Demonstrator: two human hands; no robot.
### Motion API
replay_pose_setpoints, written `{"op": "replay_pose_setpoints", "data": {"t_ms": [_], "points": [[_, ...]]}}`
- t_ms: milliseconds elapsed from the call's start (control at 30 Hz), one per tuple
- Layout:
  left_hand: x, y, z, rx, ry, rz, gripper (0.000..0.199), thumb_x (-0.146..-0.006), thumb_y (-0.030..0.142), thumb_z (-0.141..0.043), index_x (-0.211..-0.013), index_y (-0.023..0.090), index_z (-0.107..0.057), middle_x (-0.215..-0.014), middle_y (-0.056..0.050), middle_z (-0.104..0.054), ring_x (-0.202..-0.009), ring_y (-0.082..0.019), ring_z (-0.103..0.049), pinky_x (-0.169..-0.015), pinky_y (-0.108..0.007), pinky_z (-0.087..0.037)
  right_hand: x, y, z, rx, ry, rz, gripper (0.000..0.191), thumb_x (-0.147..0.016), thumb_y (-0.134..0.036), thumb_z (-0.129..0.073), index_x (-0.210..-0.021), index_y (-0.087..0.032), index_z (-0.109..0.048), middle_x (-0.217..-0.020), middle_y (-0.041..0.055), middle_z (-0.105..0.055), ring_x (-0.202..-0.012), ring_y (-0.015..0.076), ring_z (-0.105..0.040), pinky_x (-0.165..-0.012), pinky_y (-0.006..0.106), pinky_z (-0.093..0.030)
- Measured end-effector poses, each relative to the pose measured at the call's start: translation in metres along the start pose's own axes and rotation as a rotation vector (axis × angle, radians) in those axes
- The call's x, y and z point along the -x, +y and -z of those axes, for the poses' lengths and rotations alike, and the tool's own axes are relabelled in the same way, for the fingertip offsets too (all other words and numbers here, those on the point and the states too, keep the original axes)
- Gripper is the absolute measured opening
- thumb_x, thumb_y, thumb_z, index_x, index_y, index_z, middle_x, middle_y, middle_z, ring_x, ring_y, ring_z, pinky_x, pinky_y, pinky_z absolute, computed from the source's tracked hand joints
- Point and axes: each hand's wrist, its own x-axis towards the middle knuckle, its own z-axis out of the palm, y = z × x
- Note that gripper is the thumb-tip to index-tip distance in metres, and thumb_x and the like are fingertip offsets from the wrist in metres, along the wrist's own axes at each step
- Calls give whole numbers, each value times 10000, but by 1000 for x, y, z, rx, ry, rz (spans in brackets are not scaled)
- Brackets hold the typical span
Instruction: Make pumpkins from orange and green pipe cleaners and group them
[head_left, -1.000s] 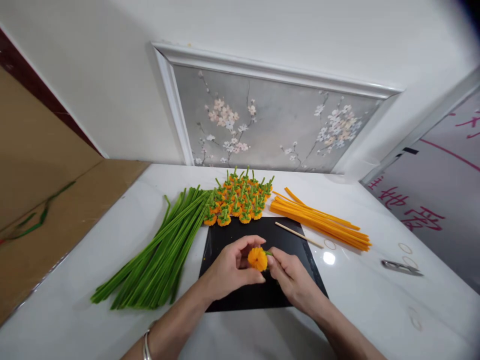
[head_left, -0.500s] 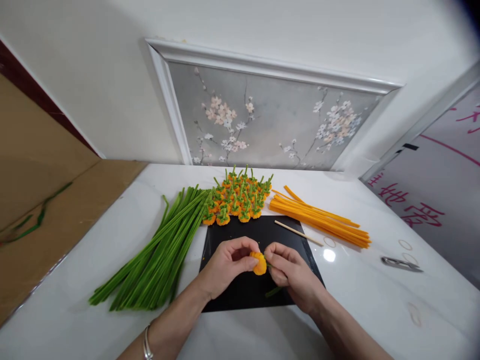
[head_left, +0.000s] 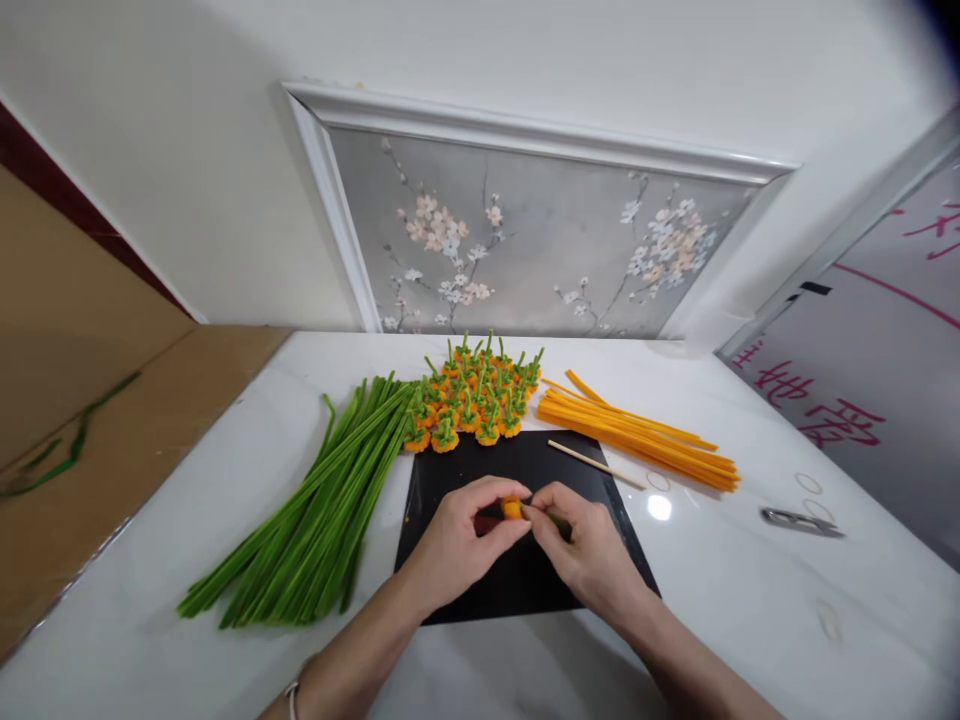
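My left hand (head_left: 469, 530) is closed around a small orange pipe-cleaner piece (head_left: 511, 508), holding it between thumb and fingers above a black mat (head_left: 480, 590). Fingers cover much of the piece. My right hand (head_left: 585, 540) pinches close against its right side, the fingertips of both hands nearly meeting. A green pipe cleaner (head_left: 559, 523) shows between the right thumb and fingers; its end at the orange piece is hidden. Beyond the mat stand several finished-looking orange pieces with green tops and upright stems (head_left: 487, 432).
Left of the mat lies a large bundle of green pipe cleaners (head_left: 322, 510). Orange pipe cleaners (head_left: 637, 435) lie at the right. A thin wooden stick (head_left: 596, 464) crosses the mat's right edge. Metal thread snips (head_left: 801, 521) and a few rubber bands (head_left: 658, 482) rest on the white table.
The orange piece has turned and is now more covered by my left fingers. My right hand has moved in against it, and the green pipe cleaner's loose end no longer shows below that hand.
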Motion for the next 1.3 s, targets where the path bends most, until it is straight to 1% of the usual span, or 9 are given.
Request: {"op": "replay_pose_setpoints", "data": {"t_ms": [167, 367, 500, 600, 733, 933, 1067, 1167, 1300], "points": [[-2, -2, -3, 121, 22, 74, 169, -772, 171, -587, -918, 146, -668, -944, -72, -695, -847, -184, -648, -795, -308, -527, -2, -1, 8, 49, -32, 55, 184, -895, -300, -462, -810, -194, -586, -546, -39, -509, -440, 96, -427, -458, 215, -296], [-3, 2, -2, 260, 50, 199, 136, -780, 175, -575, -878, 137, -660, -932, -62, -685, -782, -150, -640, -699, -244, -519, -1, -2, 6, -9, -53, 66, 203, -915, -288, -442, -799, -198, -581, -538, -34, -504, -444, 102, -435, -444, 218, -293], [-1, -1, -4, 122, 33, 128, 138, -802, 210, -590, -902, 146, -661, -923, -53, -692, -774, -156, -646, -718, -261, -522, -1, -3, 5, -9, -35, 79, 186, -916, -287, -451, -821, -204, -589, -539, -29, -519, -425, 102, -443, -433, 224, -298], [-2, -4, -4, 120, 45, 118, 158, -788, 206, -614, -919, 146, -679, -928, -58, -704, -805, -172, -654, -741, -275, -526, -2, -2, 9, -67, -26, 75, 128, -894, -283, -502, -956, -212, -588, -585, -22, -582, -487, 120, -523, -480, 223, -378], [-4, -1, -2, 262, 99, 227, 154, -769, 221, -656, -890, 137, -698, -852, -54, -712, -756, -150, -643, -711, -254, -522, -2, 6, 13, -224, -52, 108, 452, -800, -227, -629, -1220, -250, -463, -878, 11, -661, -742, 149, -623, -688, 262, -500], [-4, 9, -1, 525, 118, 379, 129, -723, 244, -719, -778, 137, -672, -785, -16, -686, -697, -107, -623, -705, -237, -522, -6, 15, 11, -175, 21, 166, 104, -852, -250, -596, -935, -207, -640, -866, 46, -656, -753, 167, -615, -686, 278, -510], [-3, 9, -4, 419, 96, 333, 133, -729, 233, -709, -810, 131, -685, -720, -14, -683, -666, -111, -612, -675, -228, -504, -7, 7, 13, -48, 23, 328, 160, -894, -214, -540, -908, -223, -700, -892, 68, -671, -818, 186, -634, -750, 299, -521], [-3, 7, -5, 319, 39, 252, 173, -730, 228, -705, -870, 127, -695, -797, -40, -709, -729, -141, -636, -725, -262, -515, -5, 2, 14, 30, 16, 430, 234, -919, -183, -475, -930, -237, -703, -907, 78, -671, -817, 185, -642, -729, 297, -530], [-3, 2, -6, 275, 25, 202, 241, -702, 203, -723, -932, 134, -696, -918, -67, -727, -869, -195, -666, -851, -333, -522, -3, 0, 13, 60, 23, 428, 230, -918, -151, -434, -862, -208, -649, -837, 78, -668, -760, 179, -640, -686, 279, -513]]}}
